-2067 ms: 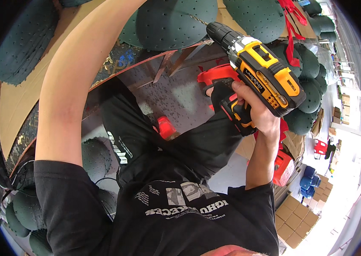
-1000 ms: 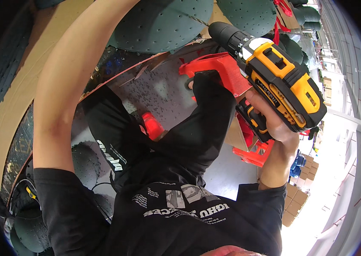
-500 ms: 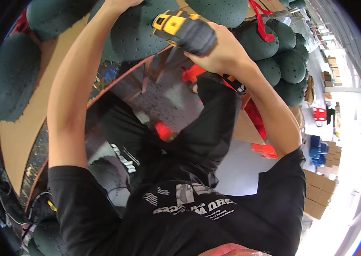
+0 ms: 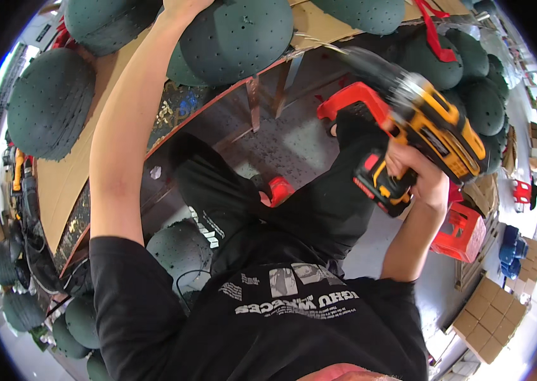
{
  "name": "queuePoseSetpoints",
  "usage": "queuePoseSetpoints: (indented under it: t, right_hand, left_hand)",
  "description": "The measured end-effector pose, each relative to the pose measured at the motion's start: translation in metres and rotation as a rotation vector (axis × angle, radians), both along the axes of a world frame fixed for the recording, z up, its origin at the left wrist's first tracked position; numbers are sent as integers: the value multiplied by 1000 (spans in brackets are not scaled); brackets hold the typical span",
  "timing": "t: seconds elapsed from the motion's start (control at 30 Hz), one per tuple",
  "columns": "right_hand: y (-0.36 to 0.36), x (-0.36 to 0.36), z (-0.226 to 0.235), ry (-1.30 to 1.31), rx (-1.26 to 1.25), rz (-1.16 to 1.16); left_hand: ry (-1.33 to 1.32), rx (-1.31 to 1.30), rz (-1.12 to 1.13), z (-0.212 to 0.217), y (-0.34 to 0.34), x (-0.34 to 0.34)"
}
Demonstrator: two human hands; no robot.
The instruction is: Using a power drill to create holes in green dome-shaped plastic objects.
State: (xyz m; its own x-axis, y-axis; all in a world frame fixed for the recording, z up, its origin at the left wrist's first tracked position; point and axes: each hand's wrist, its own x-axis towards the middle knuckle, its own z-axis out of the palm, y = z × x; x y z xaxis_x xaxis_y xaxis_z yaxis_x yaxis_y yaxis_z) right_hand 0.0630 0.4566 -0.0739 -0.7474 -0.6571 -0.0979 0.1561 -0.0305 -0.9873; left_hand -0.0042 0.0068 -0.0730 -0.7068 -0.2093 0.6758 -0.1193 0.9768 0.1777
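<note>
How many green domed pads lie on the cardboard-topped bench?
4 in view: left pad, top-left pad, centre pad under the left hand, top-right pad. More may be hidden.

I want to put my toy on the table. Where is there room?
A bare cardboard strip lies on the table between the dark green domes and its edge. The top is crowded: the left hand presses a dome, and the right hand holds a yellow drill.

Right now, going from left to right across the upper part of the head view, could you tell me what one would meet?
Dark green dome on the cardboard sheet → left hand on another green dome → yellow and black cordless drill in the right hand → stacked green domes → red stool.
</note>
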Motion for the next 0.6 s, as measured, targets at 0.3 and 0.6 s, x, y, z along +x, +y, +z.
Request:
queuePoseSetpoints:
  t: [0.3,0.6]
  right_hand:
    - [75,-6,-195,-705,-603,-195]
    - [78,-21,-197,-732,-563,-211]
  left_hand:
    - [96,-345,-141,-45,73,60]
    - [-402,140,-541,-168,161,159]
